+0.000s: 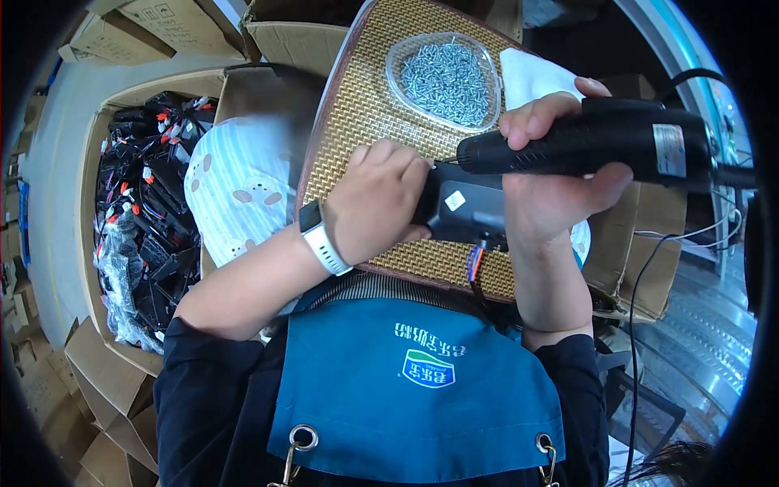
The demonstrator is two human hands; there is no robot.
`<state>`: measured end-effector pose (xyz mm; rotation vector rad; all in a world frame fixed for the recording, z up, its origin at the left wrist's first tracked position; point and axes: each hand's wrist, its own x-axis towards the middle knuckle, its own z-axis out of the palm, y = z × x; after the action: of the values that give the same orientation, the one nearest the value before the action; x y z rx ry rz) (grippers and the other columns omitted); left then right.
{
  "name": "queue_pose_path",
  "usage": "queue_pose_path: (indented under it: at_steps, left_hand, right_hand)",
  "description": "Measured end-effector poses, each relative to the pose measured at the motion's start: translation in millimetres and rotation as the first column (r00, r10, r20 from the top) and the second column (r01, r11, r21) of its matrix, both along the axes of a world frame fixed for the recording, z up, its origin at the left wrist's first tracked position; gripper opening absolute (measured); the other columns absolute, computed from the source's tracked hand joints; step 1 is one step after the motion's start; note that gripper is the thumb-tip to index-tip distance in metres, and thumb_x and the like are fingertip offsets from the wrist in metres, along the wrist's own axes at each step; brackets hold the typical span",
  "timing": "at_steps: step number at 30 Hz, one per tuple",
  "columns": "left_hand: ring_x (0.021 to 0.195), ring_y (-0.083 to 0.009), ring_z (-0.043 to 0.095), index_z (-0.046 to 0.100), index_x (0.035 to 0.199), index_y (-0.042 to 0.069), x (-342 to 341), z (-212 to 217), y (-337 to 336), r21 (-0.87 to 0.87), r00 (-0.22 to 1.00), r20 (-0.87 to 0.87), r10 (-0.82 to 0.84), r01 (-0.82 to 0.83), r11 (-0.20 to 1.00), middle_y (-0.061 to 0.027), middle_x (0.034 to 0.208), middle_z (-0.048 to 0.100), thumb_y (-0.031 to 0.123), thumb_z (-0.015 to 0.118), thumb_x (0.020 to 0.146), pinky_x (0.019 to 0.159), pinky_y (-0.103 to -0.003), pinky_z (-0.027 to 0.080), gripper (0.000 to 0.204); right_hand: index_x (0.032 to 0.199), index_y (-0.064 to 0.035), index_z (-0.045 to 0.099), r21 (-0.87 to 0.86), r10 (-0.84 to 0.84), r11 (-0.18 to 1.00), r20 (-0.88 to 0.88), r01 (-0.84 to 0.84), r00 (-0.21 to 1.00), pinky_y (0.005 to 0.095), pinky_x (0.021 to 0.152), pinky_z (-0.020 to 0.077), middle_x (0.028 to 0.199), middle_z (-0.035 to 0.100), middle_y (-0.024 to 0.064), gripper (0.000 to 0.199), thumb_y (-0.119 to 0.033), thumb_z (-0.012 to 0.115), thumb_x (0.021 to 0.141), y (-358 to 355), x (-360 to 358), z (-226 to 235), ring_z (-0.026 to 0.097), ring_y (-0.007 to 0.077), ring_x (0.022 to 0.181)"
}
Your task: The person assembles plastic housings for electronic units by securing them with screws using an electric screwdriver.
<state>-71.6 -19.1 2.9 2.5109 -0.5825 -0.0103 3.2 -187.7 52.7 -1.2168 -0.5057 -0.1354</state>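
Left hand (381,195): fingers gripping the left end of a black case (469,213), on the woven surface (345,114); the nearby bit (448,161), slipping, could nick them. Tub of screws (445,81): just beyond the case, may spill if bumped. Right hand (542,199): fingers wrapped around a black screwdriver (576,142); a tugged cord (734,176) might tilt it off line.

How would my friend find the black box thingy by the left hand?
Find the woven tan surface in front of the person. On its near half, the left hand grips the black box. Unlike the rounded black tool in the right hand, it's boxy, with a white diamond sticker and colourful wires.
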Motion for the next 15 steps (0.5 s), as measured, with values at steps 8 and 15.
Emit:
queue_pose_path:
  at_steps: [8,15]
  left_hand:
    - [0.11,-0.0296,0.049,0.053,0.114,0.002,20,-7,-6,-0.034,0.995,-0.04,-0.096,0.095,0.995,-0.0115,0.112,0.054,0.033,0.085,0.055,0.093,-0.04,0.037,0.074]
    - [0.11,-0.0298,0.05,0.053,0.114,0.004,22,-11,-6,-0.069,0.996,0.001,-0.091,0.09,0.994,-0.0107,0.112,0.055,0.032,0.086,0.054,0.093,-0.04,0.037,0.074]
  right_hand:
    - [0.116,0.0033,0.046,0.096,0.034,0.995,0.047,-0.039,0.998,0.0241,0.052,0.0495,0.069,0.059,0.0118,0.076,-0.065,0.056,0.083,-6,14,-25,0.061,0.0169,0.058]
    - [0.116,0.0024,0.048,0.041,0.021,0.999,0.069,-0.024,0.997,0.0239,0.053,0.0517,0.07,0.06,0.0116,0.074,-0.063,0.06,0.082,-5,16,-29,0.062,0.0161,0.058]
